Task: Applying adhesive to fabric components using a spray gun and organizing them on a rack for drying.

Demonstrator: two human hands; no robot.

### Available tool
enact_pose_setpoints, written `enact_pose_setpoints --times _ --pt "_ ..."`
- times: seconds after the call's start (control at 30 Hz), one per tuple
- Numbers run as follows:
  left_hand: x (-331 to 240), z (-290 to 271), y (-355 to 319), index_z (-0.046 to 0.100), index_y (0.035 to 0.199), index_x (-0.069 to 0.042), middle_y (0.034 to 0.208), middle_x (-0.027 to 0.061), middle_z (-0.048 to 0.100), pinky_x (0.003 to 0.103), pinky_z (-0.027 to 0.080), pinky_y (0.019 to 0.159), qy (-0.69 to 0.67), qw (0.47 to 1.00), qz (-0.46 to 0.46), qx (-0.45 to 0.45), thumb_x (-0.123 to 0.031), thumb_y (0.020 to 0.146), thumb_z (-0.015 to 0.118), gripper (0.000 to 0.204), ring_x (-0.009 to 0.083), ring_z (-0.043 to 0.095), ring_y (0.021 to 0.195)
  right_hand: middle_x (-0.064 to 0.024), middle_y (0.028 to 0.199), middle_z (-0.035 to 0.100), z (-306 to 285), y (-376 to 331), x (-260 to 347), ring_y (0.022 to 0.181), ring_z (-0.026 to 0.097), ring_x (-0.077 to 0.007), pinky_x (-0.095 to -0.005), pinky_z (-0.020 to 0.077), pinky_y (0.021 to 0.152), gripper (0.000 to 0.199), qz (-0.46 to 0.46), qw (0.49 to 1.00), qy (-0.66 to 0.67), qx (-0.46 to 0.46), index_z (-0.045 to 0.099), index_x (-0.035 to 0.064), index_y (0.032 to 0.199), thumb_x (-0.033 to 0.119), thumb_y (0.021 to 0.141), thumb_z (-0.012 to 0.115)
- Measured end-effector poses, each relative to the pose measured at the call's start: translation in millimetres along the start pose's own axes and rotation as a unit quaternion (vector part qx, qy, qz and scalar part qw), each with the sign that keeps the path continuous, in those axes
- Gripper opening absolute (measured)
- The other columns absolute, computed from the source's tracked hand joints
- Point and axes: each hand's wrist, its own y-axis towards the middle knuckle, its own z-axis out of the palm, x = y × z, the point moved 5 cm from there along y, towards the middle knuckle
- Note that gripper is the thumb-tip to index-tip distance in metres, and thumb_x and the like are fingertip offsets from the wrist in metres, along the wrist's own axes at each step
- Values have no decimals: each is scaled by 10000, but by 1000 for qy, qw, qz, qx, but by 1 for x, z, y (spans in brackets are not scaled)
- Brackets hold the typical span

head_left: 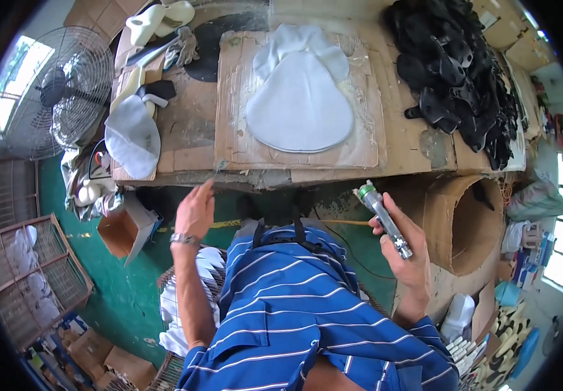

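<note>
My left hand [194, 214], with a watch on its wrist, hangs just in front of the table's front edge, fingers stretched out and holding nothing. In my right hand [406, 242] is a slim metal tool [384, 217] with a green ring near its far end; its exact kind I cannot make out. The fingers wrap round it, and the tip points up and left toward the table edge. Ahead of both hands, a smooth pale grey rounded-triangular pad [299, 107] lies on a square cardboard sheet [236, 140]. A second, ruffled pale piece [311, 42] sits beneath its far end.
Black moulded parts [451, 72] are heaped at the table's right. To the left lie a grey fabric piece [133, 138], a glove [182, 49] and cream-coloured parts [157, 21]. A fan [56, 94] stands beyond. Below the table are a cardboard drum [447, 225] and an open box [125, 228].
</note>
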Motion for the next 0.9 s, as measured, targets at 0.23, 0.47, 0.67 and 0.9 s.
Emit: enact_pose_setpoints --times 0.23,0.47,0.67,0.9 --pt "264 246 -212 716 1165 -85 1193 214 722 528 567 927 76 895 -206 387 -290 936 595 330 422 696 1098 -186 1178 719 -7 6 29 998 708 -280 -351 546 881 591 6 994 -55 -91 563 13 1466 -4 902 739" --pt "225 245 -266 609 1403 -95 1320 98 694 479 542 967 -381 659 -615 205 -252 1041 539 401 285 641 1235 -218 1173 716 3 -8 32 1030 719 -348 -360 548 889 622 15 993 -112 -20 596 45 1441 -34 849 768" --pt "247 245 -197 624 1375 -87 1141 133 751 472 593 774 -428 708 -552 99 -211 1025 601 372 290 735 968 -173 1108 726 -5 3 29 910 708 -263 -340 547 831 578 -14 990 -115 -82 582 13 1447 -12 893 746" --pt "223 212 -128 584 1425 -19 1183 128 749 444 612 877 -397 779 -477 90 -206 1003 649 466 250 734 1044 -143 1091 726 -16 -1 31 882 683 -191 -307 540 813 544 2 990 -73 -117 596 12 1439 0 914 737"
